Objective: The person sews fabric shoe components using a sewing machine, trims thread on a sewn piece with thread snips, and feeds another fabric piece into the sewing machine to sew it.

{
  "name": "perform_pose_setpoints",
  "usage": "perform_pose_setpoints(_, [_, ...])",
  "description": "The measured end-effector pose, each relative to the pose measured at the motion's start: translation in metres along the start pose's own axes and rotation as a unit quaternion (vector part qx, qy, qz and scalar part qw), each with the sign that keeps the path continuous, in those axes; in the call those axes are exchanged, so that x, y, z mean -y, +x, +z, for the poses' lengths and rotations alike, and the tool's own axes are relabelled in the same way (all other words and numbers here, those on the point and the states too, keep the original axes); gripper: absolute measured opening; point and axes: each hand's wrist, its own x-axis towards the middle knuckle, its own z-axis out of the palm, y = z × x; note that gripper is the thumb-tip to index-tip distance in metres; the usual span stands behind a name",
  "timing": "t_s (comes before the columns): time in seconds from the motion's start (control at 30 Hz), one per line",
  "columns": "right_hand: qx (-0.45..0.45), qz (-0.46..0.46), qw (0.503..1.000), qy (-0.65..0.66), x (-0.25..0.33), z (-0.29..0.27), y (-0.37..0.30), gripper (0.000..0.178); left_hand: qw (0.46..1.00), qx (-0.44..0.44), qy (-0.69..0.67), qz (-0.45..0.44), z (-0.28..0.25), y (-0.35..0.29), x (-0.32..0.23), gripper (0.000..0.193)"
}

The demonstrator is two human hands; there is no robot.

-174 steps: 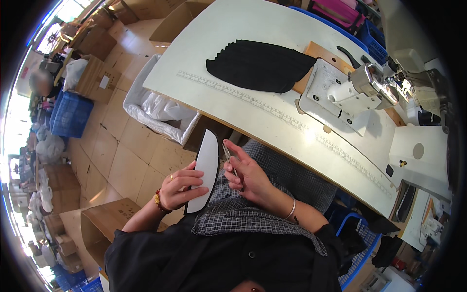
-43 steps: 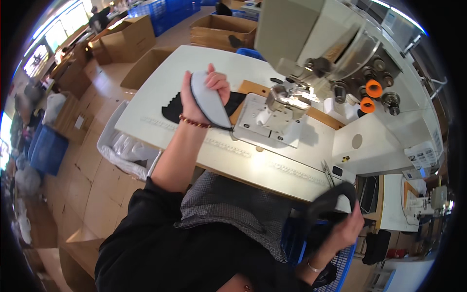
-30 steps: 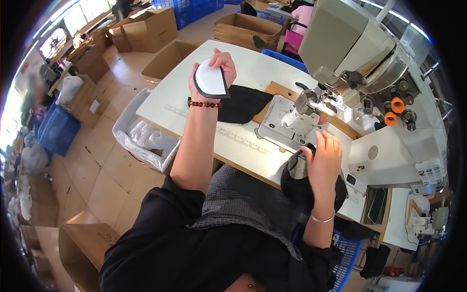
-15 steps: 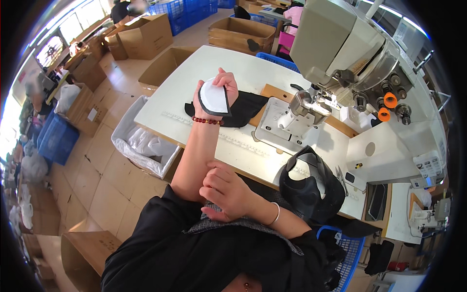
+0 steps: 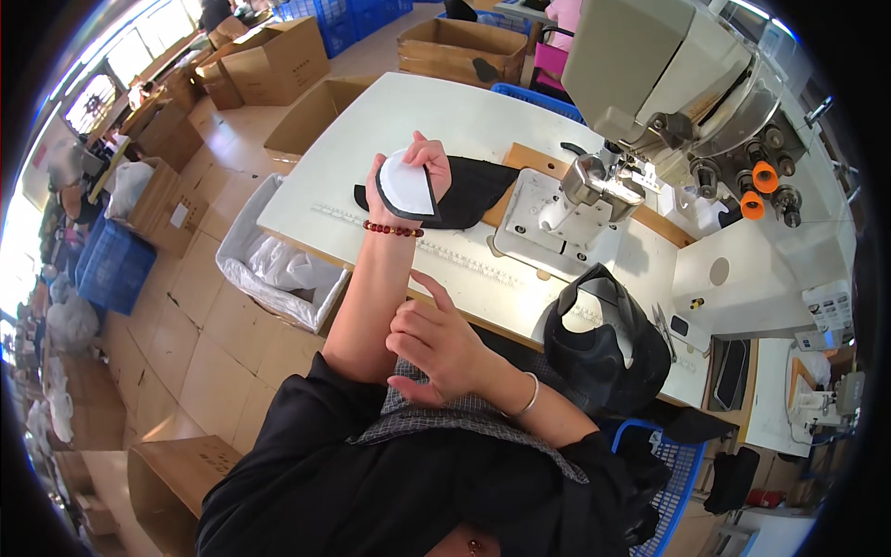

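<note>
My left hand [image 5: 438,165], on the arm with the red bead bracelet, is closed on a half-round white fabric piece [image 5: 406,185] with a black edge. It is held up over the white sewing table. Behind and below it, a flat black fabric piece [image 5: 478,190] lies on the tabletop, partly hidden by the hand. My right hand [image 5: 436,348], with a silver bangle at the wrist, is beside my left forearm. Its index finger points out, the thumb stands apart, the other fingers are loosely bent, and nothing shows in it.
An industrial sewing machine [image 5: 594,200] stands on the table's right part. A black shaped bag-like piece [image 5: 608,353] hangs over the front edge, near small scissors [image 5: 665,332]. A lined bin [image 5: 243,227] with white material stands left of the table; a blue basket [image 5: 682,478] is low right.
My right hand has loosened: its index finger now stretches out from the curled fingers. My left hand still holds the fabric piece in nearly the same place. The view has shifted slightly.
</note>
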Motion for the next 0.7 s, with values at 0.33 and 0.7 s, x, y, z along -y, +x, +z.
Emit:
perform_pose_setpoints(0.33, [0.007,0.021,1.000,0.013,0.001,0.012,-0.008,0.034,0.999,0.022,0.024,-0.002,-0.013,0.004,-0.017,0.057])
perform_pose_setpoints(0.7, [-0.025,-0.012,0.999,0.024,-0.004,0.030,-0.013,0.034,0.996,0.014,0.084,0.014,-0.023,0.008,-0.040,0.063])
